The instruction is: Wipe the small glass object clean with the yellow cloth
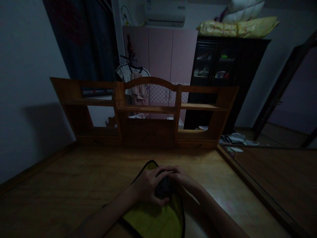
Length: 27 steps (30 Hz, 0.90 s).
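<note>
A yellow-green fabric piece (153, 219) with black edging lies on the wooden surface in front of me. Over it, my left hand (148, 184) curls around a dark, crumpled bundle (163, 188), thumb on the near side and fingers on the far side. My right hand (182, 178) bends in from the right, its fingertips meeting the left fingers at the bundle's top. Dim light hides what exactly the bundle is and whether it is joined to the fabric. What the right fingertips pinch cannot be made out.
A wooden shelf unit (148, 109) stands along the far edge of the wooden surface (99, 172). To the right runs a raised wooden edge (255, 185). A wall (29, 109) borders the left. Beyond are a pink wardrobe (160, 53) and a dark cabinet (237, 66).
</note>
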### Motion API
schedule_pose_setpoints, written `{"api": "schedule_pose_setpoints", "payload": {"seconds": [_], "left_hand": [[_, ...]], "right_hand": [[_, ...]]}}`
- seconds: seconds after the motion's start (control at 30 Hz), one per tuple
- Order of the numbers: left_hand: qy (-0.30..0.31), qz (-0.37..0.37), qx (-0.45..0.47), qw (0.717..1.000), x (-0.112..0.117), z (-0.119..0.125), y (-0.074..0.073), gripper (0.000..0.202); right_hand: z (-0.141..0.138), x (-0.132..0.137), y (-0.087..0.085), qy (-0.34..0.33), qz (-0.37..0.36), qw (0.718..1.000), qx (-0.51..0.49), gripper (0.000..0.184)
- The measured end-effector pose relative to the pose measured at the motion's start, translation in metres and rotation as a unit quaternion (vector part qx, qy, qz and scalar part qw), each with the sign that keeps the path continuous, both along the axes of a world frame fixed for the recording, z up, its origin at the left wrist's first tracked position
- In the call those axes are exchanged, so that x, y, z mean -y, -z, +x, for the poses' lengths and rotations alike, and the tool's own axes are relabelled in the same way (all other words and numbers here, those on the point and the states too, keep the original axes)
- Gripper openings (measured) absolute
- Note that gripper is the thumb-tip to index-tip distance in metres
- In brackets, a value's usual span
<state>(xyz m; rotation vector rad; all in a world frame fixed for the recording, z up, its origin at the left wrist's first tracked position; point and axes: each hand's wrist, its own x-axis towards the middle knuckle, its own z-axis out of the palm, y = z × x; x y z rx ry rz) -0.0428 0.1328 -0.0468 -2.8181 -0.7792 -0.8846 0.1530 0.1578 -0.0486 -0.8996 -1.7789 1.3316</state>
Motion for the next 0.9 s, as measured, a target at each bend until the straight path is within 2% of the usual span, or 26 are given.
{"api": "schedule_pose_setpoints", "payload": {"seconds": [0.17,0.3,0.5,0.7,0.9], "left_hand": [[-0.003,-0.007,0.006,1.000,0.0004,0.0011,-0.0005,0.080],[0.003,-0.012,0.005,1.000,0.0004,0.0015,-0.0009,0.080],[0.007,-0.017,0.007,1.000,0.0001,0.0014,-0.0009,0.080],[0.017,-0.020,0.010,1.000,-0.0006,0.0009,-0.0029,0.077],[0.020,-0.010,0.011,1.000,-0.0010,0.0004,-0.0026,0.077]], "right_hand": [[0.0000,0.0028,0.0020,0.005,-0.074,0.997,-0.029,0.025],[0.0007,0.0070,-0.0019,0.045,-0.084,0.995,-0.040,0.023],[-0.0016,0.0058,0.0006,0.052,-0.101,0.992,-0.047,0.022],[-0.0026,0.0048,0.0017,0.013,-0.125,0.990,-0.059,0.024],[-0.0053,0.0097,-0.0057,0.010,-0.131,0.989,-0.065,0.024]]}}
